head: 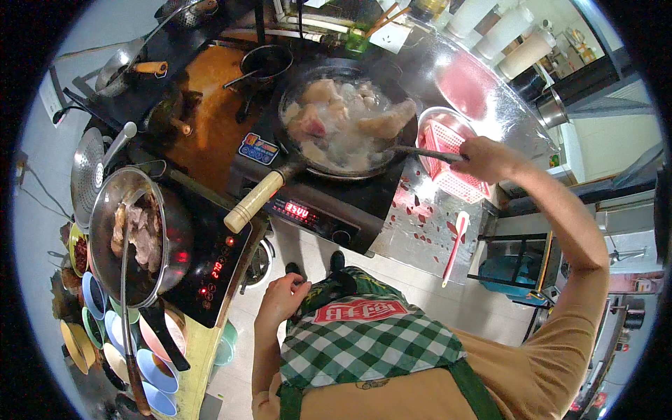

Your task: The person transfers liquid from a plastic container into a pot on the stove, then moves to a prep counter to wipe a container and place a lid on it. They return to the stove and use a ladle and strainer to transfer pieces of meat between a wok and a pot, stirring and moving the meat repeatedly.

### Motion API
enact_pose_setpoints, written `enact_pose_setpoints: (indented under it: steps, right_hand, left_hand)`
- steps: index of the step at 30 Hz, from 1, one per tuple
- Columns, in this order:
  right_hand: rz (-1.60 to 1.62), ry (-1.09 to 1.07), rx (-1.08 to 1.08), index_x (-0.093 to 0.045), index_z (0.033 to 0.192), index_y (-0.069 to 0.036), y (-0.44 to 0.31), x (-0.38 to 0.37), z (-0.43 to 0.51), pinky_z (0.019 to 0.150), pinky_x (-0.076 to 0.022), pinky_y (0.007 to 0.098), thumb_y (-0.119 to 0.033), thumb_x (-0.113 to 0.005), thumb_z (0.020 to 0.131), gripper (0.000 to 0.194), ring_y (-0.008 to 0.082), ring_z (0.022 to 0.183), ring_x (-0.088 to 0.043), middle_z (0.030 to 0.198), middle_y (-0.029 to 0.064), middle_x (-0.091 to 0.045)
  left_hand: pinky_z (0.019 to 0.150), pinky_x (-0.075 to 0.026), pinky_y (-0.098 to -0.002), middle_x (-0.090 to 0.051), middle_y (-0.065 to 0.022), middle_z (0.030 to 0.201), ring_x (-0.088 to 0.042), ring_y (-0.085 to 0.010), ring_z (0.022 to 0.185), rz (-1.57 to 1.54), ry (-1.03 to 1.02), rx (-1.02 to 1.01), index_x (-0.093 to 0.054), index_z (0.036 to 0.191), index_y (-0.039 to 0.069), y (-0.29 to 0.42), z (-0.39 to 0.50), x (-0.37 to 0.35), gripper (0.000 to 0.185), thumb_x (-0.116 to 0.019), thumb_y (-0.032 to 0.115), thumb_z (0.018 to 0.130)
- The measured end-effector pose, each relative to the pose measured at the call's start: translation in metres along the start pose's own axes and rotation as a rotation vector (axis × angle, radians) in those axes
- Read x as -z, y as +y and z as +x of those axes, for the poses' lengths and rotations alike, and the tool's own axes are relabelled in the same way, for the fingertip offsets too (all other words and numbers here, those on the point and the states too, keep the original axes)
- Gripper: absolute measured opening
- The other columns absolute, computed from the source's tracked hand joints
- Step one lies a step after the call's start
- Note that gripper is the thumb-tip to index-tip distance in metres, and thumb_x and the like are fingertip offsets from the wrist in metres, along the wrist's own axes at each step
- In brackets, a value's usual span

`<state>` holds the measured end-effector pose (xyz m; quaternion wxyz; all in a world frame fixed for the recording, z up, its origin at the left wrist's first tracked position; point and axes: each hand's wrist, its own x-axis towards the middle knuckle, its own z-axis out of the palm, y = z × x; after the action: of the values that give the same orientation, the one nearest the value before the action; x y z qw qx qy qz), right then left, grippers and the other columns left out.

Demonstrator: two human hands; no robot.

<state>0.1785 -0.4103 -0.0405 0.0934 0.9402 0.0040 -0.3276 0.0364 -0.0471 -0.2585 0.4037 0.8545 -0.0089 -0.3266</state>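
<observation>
My right hand (485, 157) grips the dark handle of a long cooking utensil (428, 153), whose head is hidden in the wok. The dark wok (346, 170) sits on an induction cooker (320, 210) with a lit display. Large pale chunks of meat (320, 118) lie in its foamy, steaming liquid, one of them reddish. A wooden wok handle (254, 202) points towards me at the left. Loosely curled, with nothing visible in it, my left hand (281, 299) hangs in front of the green checked apron (367, 341), apart from the cookers.
At left, a second pan (168, 236) holds meat and a long-handled ladle (125, 294) on another lit cooker (210, 278). Several colored bowls (157, 370) crowd below it. At right are a pink basket (457, 184), a red-handled spatula (455, 247) and scattered reddish bits (417, 202).
</observation>
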Motion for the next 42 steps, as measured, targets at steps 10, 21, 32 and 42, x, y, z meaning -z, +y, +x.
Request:
enact_pose_setpoints:
  steps: [10,21,32,42]
  right_hand:
    - [-0.166,-0.147,-0.144,-0.060,0.063,0.003,-0.012,0.074,-0.021,0.042,-0.0456,0.0319,-0.032,-0.054,0.085,0.042,0.0171,0.042,-0.057,0.048,0.0087,-0.055]
    - [-0.209,0.029,-0.146,-0.063,0.086,0.003,-0.011,0.031,-0.007,0.057,-0.0531,0.0392,-0.023,-0.052,0.082,0.029,0.0287,0.061,-0.064,0.073,0.0187,-0.064]
    - [0.206,0.282,-0.153,-0.058,0.089,0.005,-0.015,-0.087,0.040,0.071,-0.0467,0.0472,-0.032,-0.052,0.086,0.037,0.0416,0.081,-0.059,0.084,0.0267,-0.060]
    - [0.392,0.461,-0.044,-0.056,0.082,0.007,-0.031,-0.113,0.093,0.066,-0.0485,0.0475,-0.031,-0.056,0.084,0.038,0.0408,0.072,-0.061,0.074,0.0269,-0.060]
  left_hand:
    - [0.070,-0.048,-0.0359,-0.064,-0.0166,0.081,-0.063,-0.0300,0.078,-0.016,-0.033,0.038,-0.061,0.097,0.003,-0.010,-0.004,0.000,0.038,-0.060,0.036,0.079]
    - [0.068,-0.048,-0.0367,-0.064,-0.0152,0.078,-0.063,-0.0299,0.076,0.041,-0.028,0.008,-0.062,0.095,0.003,-0.019,-0.004,0.007,0.037,-0.060,0.036,0.078]
    - [0.067,-0.048,-0.0378,-0.063,-0.0143,0.074,-0.061,-0.0305,0.073,0.098,-0.059,-0.039,-0.062,0.092,0.003,-0.017,0.002,0.003,0.036,-0.060,0.037,0.078]
    - [0.069,-0.048,-0.0370,-0.063,-0.0169,0.079,-0.062,-0.0307,0.076,0.095,-0.076,-0.013,-0.061,0.093,0.001,0.001,0.000,-0.004,0.038,-0.059,0.037,0.079]
